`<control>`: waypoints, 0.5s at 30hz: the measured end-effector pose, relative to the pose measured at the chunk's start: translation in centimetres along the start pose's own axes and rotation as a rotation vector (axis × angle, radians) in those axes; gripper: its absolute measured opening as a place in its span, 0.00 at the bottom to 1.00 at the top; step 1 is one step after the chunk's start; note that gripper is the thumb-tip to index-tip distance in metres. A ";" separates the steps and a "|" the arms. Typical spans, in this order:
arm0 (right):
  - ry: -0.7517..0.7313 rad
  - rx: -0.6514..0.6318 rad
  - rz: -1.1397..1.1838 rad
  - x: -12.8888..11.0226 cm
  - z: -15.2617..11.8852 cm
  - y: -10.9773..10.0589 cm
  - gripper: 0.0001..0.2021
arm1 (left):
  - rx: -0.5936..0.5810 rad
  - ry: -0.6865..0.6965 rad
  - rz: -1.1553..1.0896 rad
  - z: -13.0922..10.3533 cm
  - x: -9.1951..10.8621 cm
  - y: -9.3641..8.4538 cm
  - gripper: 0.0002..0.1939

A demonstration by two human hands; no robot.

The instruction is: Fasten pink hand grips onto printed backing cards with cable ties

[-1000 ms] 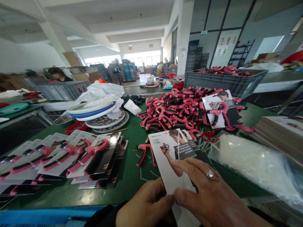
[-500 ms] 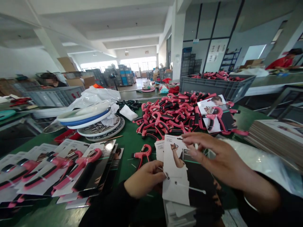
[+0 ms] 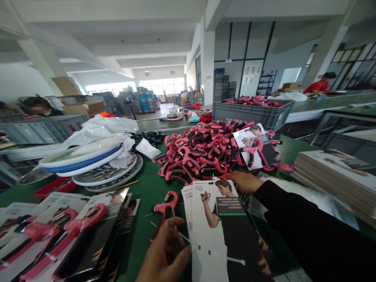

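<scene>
A printed backing card [image 3: 207,239] lies on top of a stack in front of me, with a white plastic tie [image 3: 235,260] through its punched holes. My left hand [image 3: 166,250] is beside the card's left edge, fingers loosely bent and thumb apart, near the tie's thin tail. Just beyond that hand lies a single pink and black hand grip strengthener [image 3: 167,207]. My right hand [image 3: 245,182] reaches past the card's far right corner to the near edge of a pile of hand grips [image 3: 202,147]. Its fingertips are hidden there, so a hold cannot be made out.
Carded hand grips [image 3: 73,235] overlap at the left. Behind them stand stacked plates [image 3: 85,160] with small metal parts. A card with a grip [image 3: 254,147] leans on the pile. A thick card stack [image 3: 331,172] and a grey crate [image 3: 252,113] are at right; a person in red sits beyond.
My right hand has moved from above the card forward to the pile. My left hand has come away from the card's holes toward me. The view has shifted right.
</scene>
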State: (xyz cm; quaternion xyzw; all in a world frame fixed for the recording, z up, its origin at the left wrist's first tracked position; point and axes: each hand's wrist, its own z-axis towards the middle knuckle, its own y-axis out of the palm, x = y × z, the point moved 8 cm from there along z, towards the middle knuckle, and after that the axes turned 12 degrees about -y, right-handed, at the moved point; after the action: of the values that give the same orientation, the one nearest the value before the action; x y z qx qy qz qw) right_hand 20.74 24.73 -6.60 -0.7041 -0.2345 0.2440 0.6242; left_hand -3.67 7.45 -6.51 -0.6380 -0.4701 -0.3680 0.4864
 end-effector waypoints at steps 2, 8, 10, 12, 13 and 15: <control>-0.009 -0.017 -0.008 0.0 0.5 0.7 0.13 | 0.102 0.096 0.071 -0.6 0.9 -0.8 0.26; -0.016 -0.029 -0.051 0.6 0.7 0.9 0.13 | 0.227 0.389 0.418 -1.8 4.7 0.3 0.17; 0.015 -0.029 -0.074 1.3 0.4 0.4 0.13 | 0.226 0.378 0.468 -1.7 4.7 0.7 0.15; 0.055 -0.032 -0.087 2.2 0.1 -0.1 0.13 | 0.218 0.360 0.482 -1.6 4.3 0.9 0.14; 0.071 -0.031 -0.088 2.5 0.1 -0.3 0.13 | 0.215 0.353 0.481 -1.6 4.0 0.9 0.14; 0.083 -0.019 -0.084 2.6 0.4 -0.7 0.14 | 0.214 0.339 0.477 -1.5 3.5 0.8 0.14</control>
State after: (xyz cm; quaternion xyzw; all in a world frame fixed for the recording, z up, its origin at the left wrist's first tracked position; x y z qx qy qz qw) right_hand 22.49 26.78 -6.07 -0.7092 -0.2401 0.1859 0.6363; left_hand -1.91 6.75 -3.15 -0.6050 -0.2556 -0.2932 0.6948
